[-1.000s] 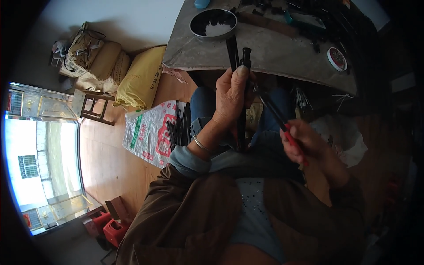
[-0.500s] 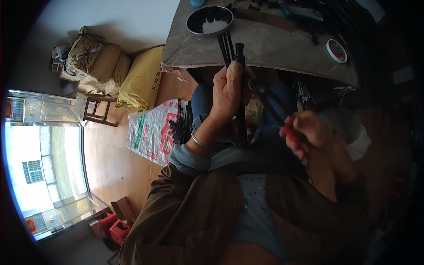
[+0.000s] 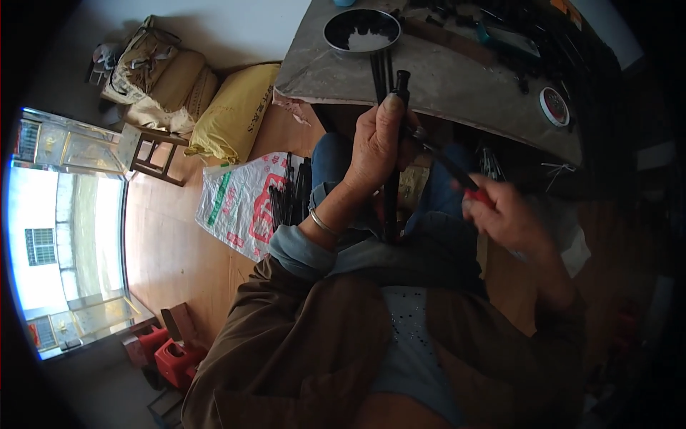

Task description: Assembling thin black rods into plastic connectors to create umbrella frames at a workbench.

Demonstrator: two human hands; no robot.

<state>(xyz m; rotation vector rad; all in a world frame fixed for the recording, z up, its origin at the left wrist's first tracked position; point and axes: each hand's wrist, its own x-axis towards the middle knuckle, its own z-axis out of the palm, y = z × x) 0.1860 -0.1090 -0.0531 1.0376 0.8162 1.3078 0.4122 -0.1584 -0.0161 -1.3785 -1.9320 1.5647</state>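
Observation:
My left hand (image 3: 376,136) is closed round a thick black rod (image 3: 402,84) with a knobbed top, its thumb pressed against the rod. The rod stands roughly upright and its lower part runs down to my lap. Some thin black sticks (image 3: 381,74) project beyond the same hand towards the table; whether they are gripped too is hidden. My right hand (image 3: 500,212) holds red-handled pincers (image 3: 454,169). Their metal head reaches the far side of the rod, next to my left fingers. What the jaws touch cannot be made out.
On the grey table (image 3: 300,75) stand a round bowl (image 3: 362,30) of black pieces and white stuff, a small round tin (image 3: 554,106) and a teal tray (image 3: 509,41). Left on the floor, black sticks (image 3: 289,196) lie on a white plastic sack (image 3: 232,204). Beyond are a yellow sack (image 3: 236,114) and a wooden stool (image 3: 161,154).
The whole view has shifted slightly. My right hand has moved a little up with the pincers, and their handles look closer together. My left hand keeps its grip on the rod.

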